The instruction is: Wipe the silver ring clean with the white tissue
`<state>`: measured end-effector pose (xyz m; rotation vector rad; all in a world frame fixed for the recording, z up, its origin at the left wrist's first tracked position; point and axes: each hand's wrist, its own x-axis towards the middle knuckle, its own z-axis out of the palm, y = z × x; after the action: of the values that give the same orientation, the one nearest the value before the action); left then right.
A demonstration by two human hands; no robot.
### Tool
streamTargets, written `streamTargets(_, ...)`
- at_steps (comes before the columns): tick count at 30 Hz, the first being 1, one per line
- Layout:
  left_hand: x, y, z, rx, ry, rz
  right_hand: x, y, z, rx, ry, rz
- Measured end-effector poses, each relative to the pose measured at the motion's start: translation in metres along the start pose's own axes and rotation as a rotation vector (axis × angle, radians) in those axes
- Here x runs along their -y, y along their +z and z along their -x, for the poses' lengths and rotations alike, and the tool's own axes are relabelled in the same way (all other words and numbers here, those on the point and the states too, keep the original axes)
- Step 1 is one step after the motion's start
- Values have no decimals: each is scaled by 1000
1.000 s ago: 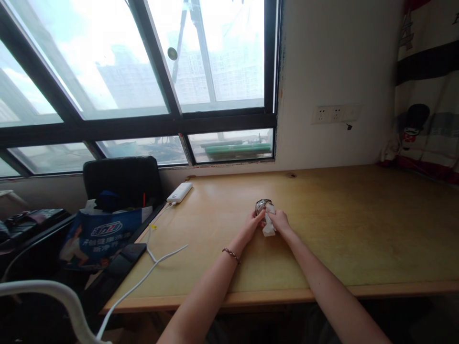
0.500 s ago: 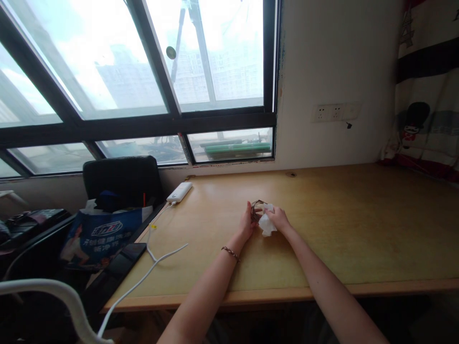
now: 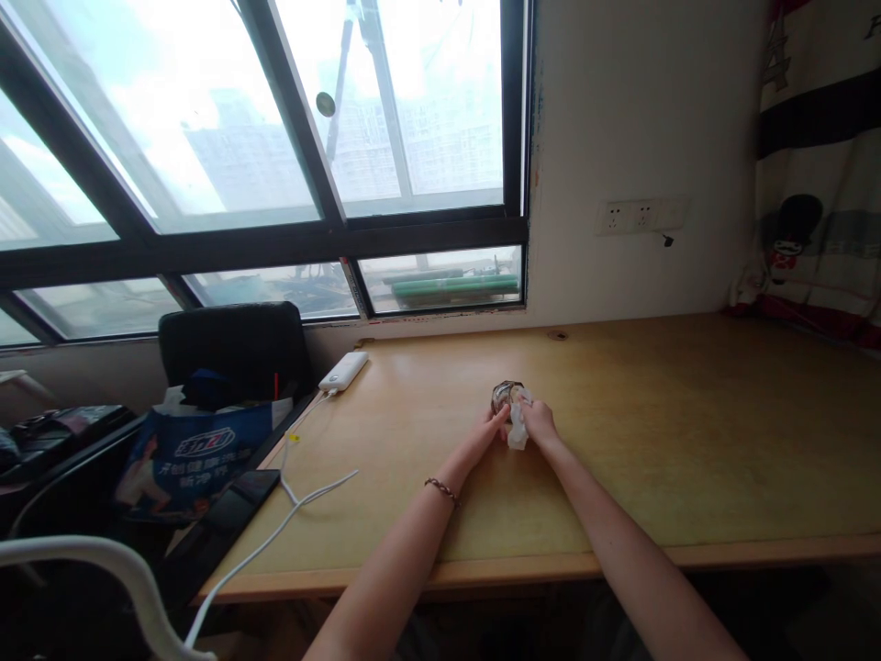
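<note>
A small dark, shiny round object (image 3: 506,393), too small to make out well, is held above the wooden table (image 3: 653,441). My left hand (image 3: 490,430) is closed on its near left side, wearing a braided bracelet at the wrist. A crumpled white tissue (image 3: 518,430) hangs from my right hand (image 3: 538,422), whose fingers are pinched on it. The tissue touches the right side of the round object. Some fingers of both hands are hidden behind the object and the tissue.
A white power bank (image 3: 345,371) with a white cable (image 3: 258,549) lies at the table's left edge. Beside it are a dark flat device (image 3: 234,514), a blue bag (image 3: 199,459) and a black chair (image 3: 234,344). A white tube (image 3: 103,551) crosses the lower left.
My left hand has moved right, nearer my right hand, and its thumb has come down. The round object has turned and shifted slightly right. The tissue looks narrower.
</note>
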<state>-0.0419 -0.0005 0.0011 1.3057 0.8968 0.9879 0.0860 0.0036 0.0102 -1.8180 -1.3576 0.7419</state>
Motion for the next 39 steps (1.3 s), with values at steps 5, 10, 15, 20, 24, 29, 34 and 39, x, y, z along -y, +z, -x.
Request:
streamTargets(5,0,-1,0,-24,0,62,-2,5,4,221,-10,-235)
streamTargets(10,-1,-2,1,-4,8,107,1,-3,6,-2,-110,57)
streamTargets(15,1,-4,-2,-27,-4,213,7,-12,15,-208,-308,398)
streamTargets(20,2,-8,-3,-80,-19,202,8,-14,12,-134,-377,352)
streamTargets(24,1,-8,0,-107,0,94,7,-12,8,-74,-369,295)
streamTargets(29,0,-3,-1,-4,16,84,4,-11,8,-133,-357,237)
streamTargets(34,-3,-1,3,67,31,165,0,-4,2,-92,-270,109)
streamTargets(39,-4,-4,3,16,22,199,-1,3,0,49,-138,-64)
